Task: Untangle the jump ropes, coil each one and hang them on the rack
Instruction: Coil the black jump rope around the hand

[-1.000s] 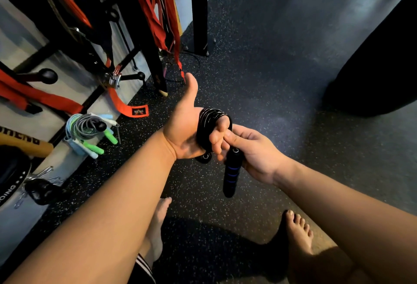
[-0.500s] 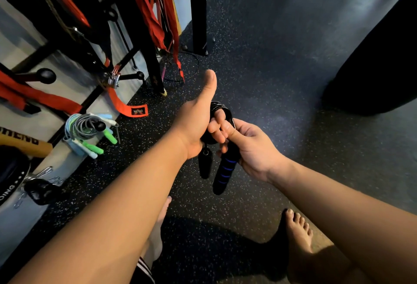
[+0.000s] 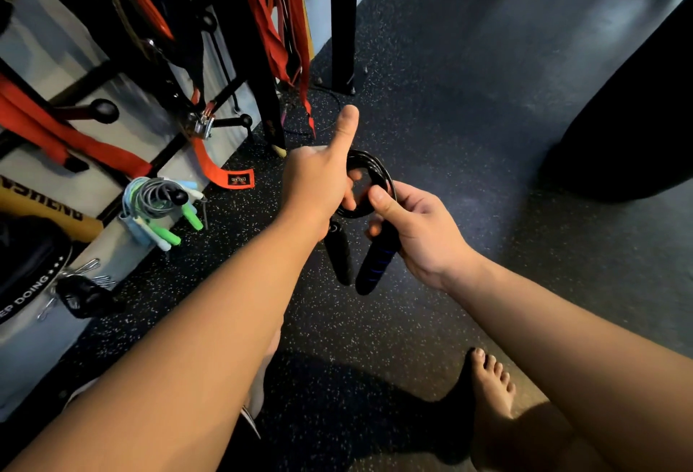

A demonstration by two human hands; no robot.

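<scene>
head camera view, looking down past two bare forearms. nearest, a bare right foot [image 3: 491, 385] stood on the dark speckled floor [image 3: 468, 104], the other foot half hidden under the left arm. beyond the forearms the two hands met above the floor. the left hand [image 3: 317, 186] had its back to the camera, thumb sticking straight up, fingers curled through the loops of a black jump rope [image 3: 371, 175]. the right hand [image 3: 420, 231] pinched the near side of that coil under its thumb while its fingers wrapped the top of the blue-ringed handle [image 3: 377, 265]. the plain black handle [image 3: 339, 258] hung just beside it, both pointing down.

a second before, the coil had been wound around the left palm, which faced up. since then the left hand had rolled over, the loops had slid toward its fingertips, and the second handle had dropped free to hang next to the first. that suggested the winding was finished and the coil was being eased off the hand, so this rope seemed ready for hanging.

further off to the left stood the rack [image 3: 264, 104], with a ball-tipped peg [image 3: 103, 111] against a pale wall. a grey and green rope [image 3: 153, 196] already hung coiled on a lower peg, an orange strap [image 3: 217, 169] draped nearby. farthest away were a black post [image 3: 343, 21] and a large dark bag [image 3: 637, 115] at the right.
</scene>
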